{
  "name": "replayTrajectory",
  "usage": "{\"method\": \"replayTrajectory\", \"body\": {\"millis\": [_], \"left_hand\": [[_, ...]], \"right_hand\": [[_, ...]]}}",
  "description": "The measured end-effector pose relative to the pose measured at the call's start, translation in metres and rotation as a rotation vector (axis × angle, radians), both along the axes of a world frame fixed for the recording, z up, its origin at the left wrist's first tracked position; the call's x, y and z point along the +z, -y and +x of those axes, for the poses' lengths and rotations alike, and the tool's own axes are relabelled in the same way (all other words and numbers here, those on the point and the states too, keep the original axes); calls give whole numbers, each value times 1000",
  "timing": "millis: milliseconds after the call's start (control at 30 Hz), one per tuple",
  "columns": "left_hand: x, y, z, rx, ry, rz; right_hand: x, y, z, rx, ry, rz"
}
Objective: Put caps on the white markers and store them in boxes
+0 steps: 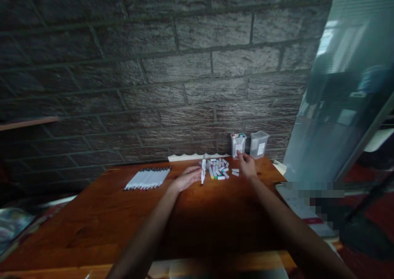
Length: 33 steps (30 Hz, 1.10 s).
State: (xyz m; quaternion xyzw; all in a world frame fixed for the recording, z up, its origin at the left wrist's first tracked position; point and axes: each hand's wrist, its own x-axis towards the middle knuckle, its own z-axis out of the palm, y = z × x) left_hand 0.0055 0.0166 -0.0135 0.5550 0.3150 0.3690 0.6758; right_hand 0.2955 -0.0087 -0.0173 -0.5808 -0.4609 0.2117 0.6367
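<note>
A white marker [203, 172] stands lengthwise at the fingertips of my left hand [188, 178], which is closed on it above the table. Just right of it lies a loose pile of white marker caps [218, 168], some with coloured ends. My right hand [247, 165] is in front of a clear plastic box [234, 141] holding a few things with orange and green ends. Its fingers are pinched together, and whatever they hold is too small to make out. Two short white caps [235, 172] lie between the pile and my right hand.
A neat row of white markers [147, 178] lies on the wooden table [101, 221] at left. A second clear box [259, 145] stands beside the first. A white strip [197, 157] runs along the brick wall [191, 65]. Glass [332, 106] rises at right.
</note>
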Motion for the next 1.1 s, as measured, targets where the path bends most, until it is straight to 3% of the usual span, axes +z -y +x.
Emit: {"method": "replayTrajectory", "body": {"millis": [100,167,233,467,700,867,1100], "left_hand": [[-15,-1,1,62,134,-178],[-19,-2,-1,60,162,-203],[-18,-4,-4,57,185,-198],[-18,-5,-7,-28,175,-180],[-14,4,-7,-162,170,-187],[-11,3,-1,-111,246,-197],[-17,-2,-2,-18,278,-207]], "right_hand": [[-8,1,7,-44,388,-20],[-16,3,11,-86,614,-68],[-21,3,14,-68,710,-125],[-18,7,7,77,845,-351],[-18,10,4,118,915,-302],[-8,19,4,61,931,-250],[-4,28,-9,340,998,-224]]}}
